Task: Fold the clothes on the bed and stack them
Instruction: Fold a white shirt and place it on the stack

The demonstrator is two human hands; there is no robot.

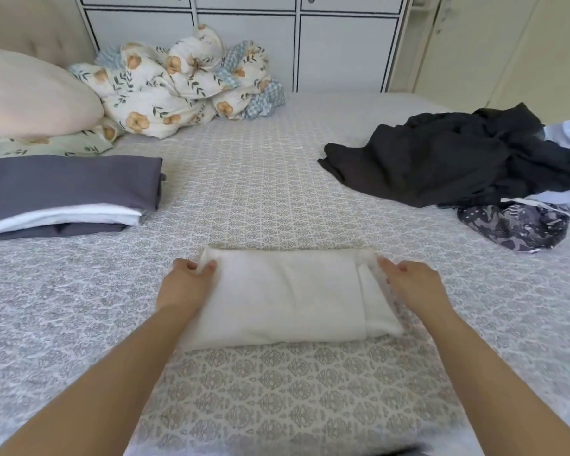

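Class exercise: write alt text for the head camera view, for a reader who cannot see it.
A person's left hand and right hand pinch the far corners of a folded white garment on a patterned bed. A folded stack of grey and white lies to the left; unfolded dark clothes lie to the right.

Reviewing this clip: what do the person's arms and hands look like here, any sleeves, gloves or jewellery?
Both forearms are bare up to the frame edge, with no sleeves in view. The left hand and right hand wear no gloves; no rings, watch or bracelets show. The fingernails look short and unpainted, though the picture is soft.
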